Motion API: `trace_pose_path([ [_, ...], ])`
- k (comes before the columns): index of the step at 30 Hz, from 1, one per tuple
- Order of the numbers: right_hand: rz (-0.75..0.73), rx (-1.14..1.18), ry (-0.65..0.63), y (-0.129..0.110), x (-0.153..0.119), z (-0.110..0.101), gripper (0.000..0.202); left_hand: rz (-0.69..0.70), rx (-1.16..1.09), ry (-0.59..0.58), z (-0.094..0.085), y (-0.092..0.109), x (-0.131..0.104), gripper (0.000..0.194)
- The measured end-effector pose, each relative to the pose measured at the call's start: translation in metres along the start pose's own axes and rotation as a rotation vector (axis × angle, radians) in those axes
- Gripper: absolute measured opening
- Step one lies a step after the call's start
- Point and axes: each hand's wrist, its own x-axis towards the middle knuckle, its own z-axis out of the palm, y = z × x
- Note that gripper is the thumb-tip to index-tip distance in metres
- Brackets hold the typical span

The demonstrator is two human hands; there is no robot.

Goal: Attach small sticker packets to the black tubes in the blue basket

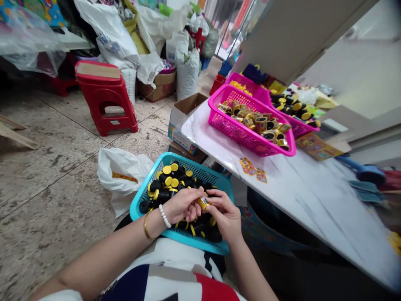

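Over a blue basket full of black cylinders with yellow caps, both hands meet around one small yellow wrapped cylinder. My left hand, with a pearl bracelet and a gold bangle at its wrist, has its fingers closed on the cylinder's left side. From the right, my right hand pinches the same cylinder with thumb and fingers. The basket rests at my lap. Parts of its contents are hidden under my hands.
A marble-topped table on the right bears pink baskets of wrapped pieces and two yellow stickers. Left stand a red stool and a white bag. An open carton is beside the table; sacks are behind.
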Motion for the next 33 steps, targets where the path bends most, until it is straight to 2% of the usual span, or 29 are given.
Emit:
trace_pose_path([
  [3,-0.034,-0.06,0.041,-0.018,0.025,-0.016,0.014,-0.004,-0.039,-0.003,0.001,0.002,-0.003,0.056],
  [7,-0.337,-0.317,0.365,-0.073,0.099,-0.059,0.019,0.006,-0.027,-0.002,-0.001,0.002,-0.005,0.062],
  [9,-0.403,-0.401,0.373,-0.098,0.132,-0.085,0.035,0.03,-0.008,-0.007,-0.002,0.001,-0.004,0.059],
  [11,-0.429,-0.5,0.369,-0.107,0.147,-0.105,0.041,0.047,0.02,0.018,-0.002,0.001,-0.003,0.054],
  [13,-0.416,-0.61,0.406,-0.095,0.143,-0.117,0.035,0.075,0.048,0.065,0.0,0.0,-0.003,0.048],
  [15,-0.352,-0.735,0.419,-0.07,0.127,-0.121,0.025,0.127,0.095,0.126,0.001,0.001,-0.004,0.044],
  [18,-0.255,-0.903,0.376,-0.029,0.103,-0.12,0.017,0.209,0.209,0.204,0.0,0.001,-0.006,0.04],
  [21,-0.252,-0.979,0.397,-0.008,0.097,-0.116,0.015,0.192,0.286,0.229,-0.002,-0.001,-0.005,0.038],
  [25,-0.321,-0.961,0.466,-0.013,0.097,-0.111,0.015,0.194,0.336,0.254,0.005,-0.001,-0.001,0.037],
  [28,-0.432,-0.875,0.545,-0.021,0.077,-0.093,0.01,0.263,0.388,0.278,0.018,0.001,-0.002,0.036],
  [29,-0.459,-0.847,0.533,-0.023,0.066,-0.083,0.008,0.291,0.407,0.277,0.023,0.002,-0.003,0.035],
  [33,-0.488,-0.763,0.237,-0.023,0.023,-0.036,0.016,0.397,0.417,0.267,0.032,0.002,-0.006,0.03],
])
